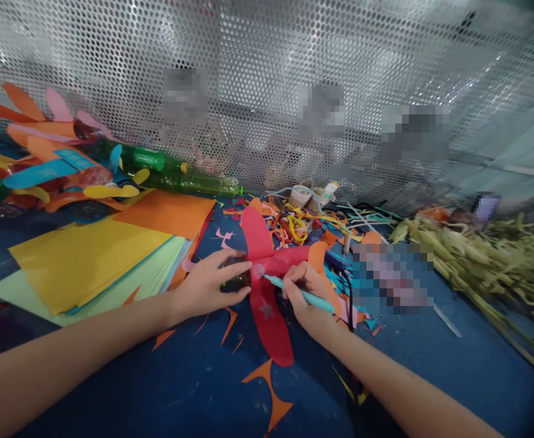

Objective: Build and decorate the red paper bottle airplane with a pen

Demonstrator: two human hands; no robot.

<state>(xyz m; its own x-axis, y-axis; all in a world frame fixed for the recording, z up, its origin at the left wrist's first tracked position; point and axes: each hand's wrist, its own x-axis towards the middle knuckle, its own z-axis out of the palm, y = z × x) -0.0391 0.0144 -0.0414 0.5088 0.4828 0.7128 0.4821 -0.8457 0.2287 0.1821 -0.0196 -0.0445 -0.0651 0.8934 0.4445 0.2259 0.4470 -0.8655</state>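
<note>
A red paper plane (267,264) with long rounded wings and an orange tail piece lies at the middle of the blue table. Its front is a dark bottle end (236,274), and my left hand (214,278) is wrapped round that end from the left. Closed round a light blue pen (312,299), my right hand (304,291) rests by the plane's body on the right. The pen's tip points at a pale round mark (258,271) near the wing's middle. A pale star (266,309) shows on the near wing.
Coloured paper sheets (89,255) lie at the left, with finished-looking paper planes (61,164) and green bottles (194,181) behind. Paper scraps (294,225) heap up beyond the plane. Dry husks (468,243) lie at the right. A perforated metal screen (249,79) rises behind.
</note>
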